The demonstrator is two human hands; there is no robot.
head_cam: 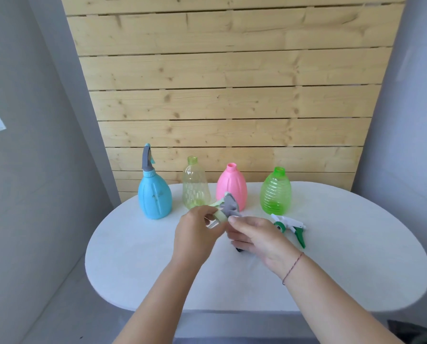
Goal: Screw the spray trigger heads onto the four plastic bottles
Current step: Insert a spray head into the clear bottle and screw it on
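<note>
four bottles stand in a row at the back of the white bench [331,256], and the pink bottle [234,184] serves as the marker here. left of it is the clear yellow-green bottle [195,184], open-necked, and further left the blue bottle [154,194], already wearing a grey trigger head. right of the pink bottle stands the bright green bottle [275,192], also open. just in front of the pink bottle, both hands grip a pale green and grey trigger head [226,207]: the left hand [195,232] closed on its collar, the right hand [254,237] pinching it. a white and green trigger head [290,225] lies on the bench, front right of the pink bottle.
</note>
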